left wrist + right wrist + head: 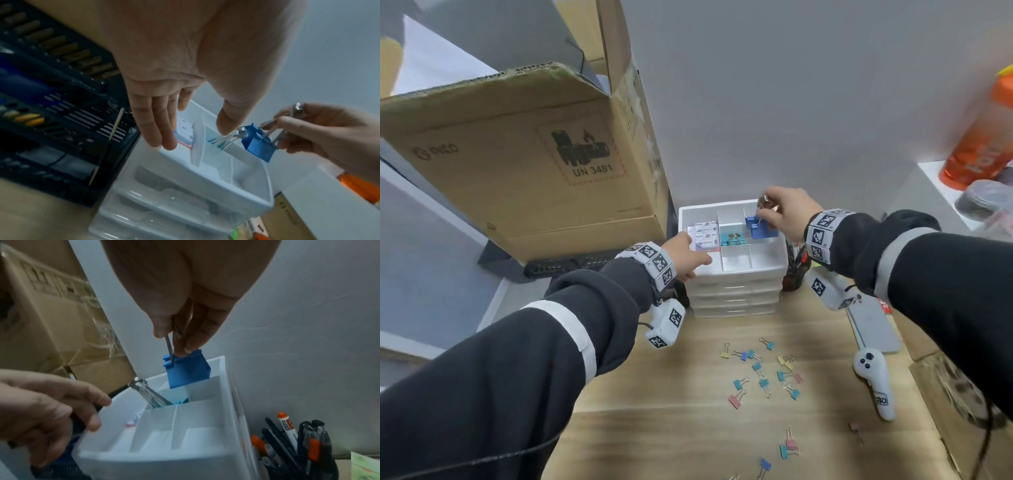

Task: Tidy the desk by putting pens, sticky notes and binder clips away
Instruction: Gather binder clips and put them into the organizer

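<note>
A white drawer unit stands at the back of the wooden desk, its top tray [739, 272] split into compartments. My right hand [767, 219] pinches the wire handles of a large blue binder clip [187, 369], which hangs over the tray's back right compartment. Teal binder clips [732, 240] sit in the middle back compartment and a sticky note pad [705, 234] lies in the left one. My left hand [697, 262] rests with straight fingers on the tray's left front corner. Several small coloured binder clips [763, 373] lie scattered on the desk. Pens stand in a dark holder [298, 443] right of the unit.
A large cardboard box [534, 154] looms at the left, with a black tool case [51, 113] beneath it. A white controller [875, 380] and a grey tablet [873, 325] lie at the right. An orange bottle [983, 137] stands on a white shelf.
</note>
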Demonstrator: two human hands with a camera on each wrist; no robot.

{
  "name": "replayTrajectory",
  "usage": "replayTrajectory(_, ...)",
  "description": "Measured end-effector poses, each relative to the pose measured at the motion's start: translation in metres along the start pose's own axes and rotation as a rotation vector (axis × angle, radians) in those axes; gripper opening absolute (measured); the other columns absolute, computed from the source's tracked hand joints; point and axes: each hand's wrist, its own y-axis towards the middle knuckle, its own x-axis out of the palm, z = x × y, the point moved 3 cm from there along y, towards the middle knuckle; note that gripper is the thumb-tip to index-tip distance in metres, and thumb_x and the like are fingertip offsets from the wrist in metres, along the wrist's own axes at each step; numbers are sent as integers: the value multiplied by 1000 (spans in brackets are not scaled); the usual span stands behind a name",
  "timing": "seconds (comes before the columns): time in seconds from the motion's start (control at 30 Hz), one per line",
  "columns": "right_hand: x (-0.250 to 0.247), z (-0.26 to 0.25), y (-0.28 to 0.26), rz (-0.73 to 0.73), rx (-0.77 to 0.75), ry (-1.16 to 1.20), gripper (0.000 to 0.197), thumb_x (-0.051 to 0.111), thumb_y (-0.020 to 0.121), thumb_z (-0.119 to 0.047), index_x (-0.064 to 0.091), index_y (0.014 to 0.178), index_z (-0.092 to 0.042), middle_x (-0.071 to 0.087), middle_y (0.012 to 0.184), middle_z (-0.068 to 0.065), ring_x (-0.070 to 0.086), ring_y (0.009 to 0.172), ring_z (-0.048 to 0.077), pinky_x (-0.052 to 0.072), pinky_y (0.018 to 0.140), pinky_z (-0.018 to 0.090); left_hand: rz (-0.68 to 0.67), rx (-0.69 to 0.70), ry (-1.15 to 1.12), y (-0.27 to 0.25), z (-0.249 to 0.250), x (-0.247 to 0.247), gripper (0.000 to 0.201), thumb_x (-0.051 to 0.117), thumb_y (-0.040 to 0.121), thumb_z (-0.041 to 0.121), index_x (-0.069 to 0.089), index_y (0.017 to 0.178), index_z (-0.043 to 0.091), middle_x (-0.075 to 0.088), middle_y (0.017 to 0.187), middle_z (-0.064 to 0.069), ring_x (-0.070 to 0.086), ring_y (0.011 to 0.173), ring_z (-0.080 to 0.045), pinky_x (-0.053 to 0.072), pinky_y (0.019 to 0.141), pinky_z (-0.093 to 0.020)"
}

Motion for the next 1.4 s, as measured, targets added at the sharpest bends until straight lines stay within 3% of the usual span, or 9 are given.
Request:
replayTrajectory(0.1,13,6,5,-57,-46,-95,12,61,95,-25,63,102,-15,68,96,5,63,87,28,48,77,33,-13,1,52,9,0,3,72,69,88,32,32,147,10,63,108,-10,72,89,-23,62,83,-40)
replayTrajectory(0.23,18,18,12,-30,-50,-126,18,60,96,-27,62,108,-13,69,100,6,62,86,29,46,78,32,-31,-9,115,18,6,5,50,66,91,33,43,131,12,70,93,-13,73,82,-24,61,76,-34)
replayTrajectory(0.37,18,23,16,-44,-56,-128,17,63,95,-28,62,104,-14,62,87,0,59,81,27,46,75,31,-65,-13,117,28,7,9,42,65,92,30,49,122,6,75,93,-17,76,83,-27,62,82,-39)
replayTrajectory(0.5,32,26,15,-186,-89,-227,18,64,93,-37,56,92,-21,61,83,-2,58,80,27,40,68,29,-78,4,132,34,8,16,39,66,91,28,59,117,-1,75,94,-19,76,87,-30,63,79,-40)
replayTrajectory(0.7,44,31,16,-199,-31,-332,29,54,96,-46,59,111,-22,54,92,2,51,81,25,41,71,31,-82,-2,114,38,8,16,33,64,94,25,59,113,-2,74,98,-22,75,90,-33,62,82,-42)
replayTrajectory(0.9,44,31,6,-201,-14,-268,41,61,89,-49,54,120,-24,64,110,4,57,93,22,51,82,35,-77,11,116,35,5,17,27,66,93,26,62,108,4,74,100,-18,75,89,-30,62,80,-39)
replayTrajectory(1.1,34,31,-14,-77,-63,-214,46,61,89,-43,54,126,-16,58,123,3,55,110,23,43,88,32,-55,22,137,24,3,18,29,68,91,28,63,104,3,75,94,-18,74,82,-30,62,83,-43)
replayTrajectory(1.27,18,34,-39,82,-28,-95,30,58,91,-28,56,119,-15,61,105,-1,56,84,19,46,80,31,-110,20,178,8,-4,25,28,70,90,29,65,98,3,74,94,-20,71,74,-27,63,78,-42)
replayTrajectory(1.4,22,42,-61,110,15,-95,21,53,89,-18,57,110,-17,62,82,-7,59,78,28,42,69,31,-137,11,203,-2,-21,36,27,70,89,28,63,96,3,73,93,-20,72,77,-30,63,78,-45)
